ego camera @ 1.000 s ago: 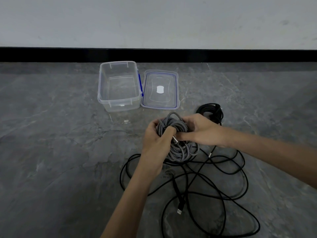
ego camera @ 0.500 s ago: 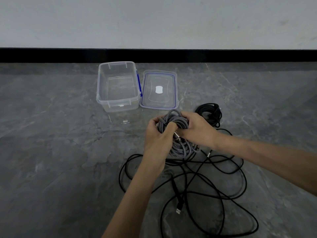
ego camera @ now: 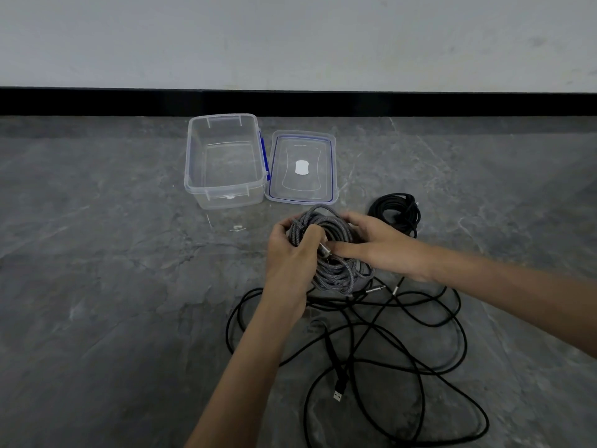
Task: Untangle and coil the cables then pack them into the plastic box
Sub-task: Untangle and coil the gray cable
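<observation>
A coil of grey braided cable (ego camera: 336,273) is held above the floor between both hands. My left hand (ego camera: 290,257) grips its left side with the fingers curled round the strands. My right hand (ego camera: 378,247) holds the right side, and its fingers pinch the cable's metal plug near the coil's middle. Below the hands a long black cable (ego camera: 387,344) lies in loose tangled loops on the floor, its USB plug (ego camera: 338,395) pointing toward me. A smaller black coil (ego camera: 395,211) lies behind my right hand. The clear plastic box (ego camera: 223,189) stands open and holds nothing.
The box's clear lid (ego camera: 302,166) with a blue seal lies flat on the floor, right beside the box. A white wall with a black skirting strip (ego camera: 452,103) runs across the back. The floor (ego camera: 97,286) is grey stone-patterned.
Both hands have kept the grey coil in about the same place. My right hand's fingers have shifted toward the coil's middle and now pinch the plug end.
</observation>
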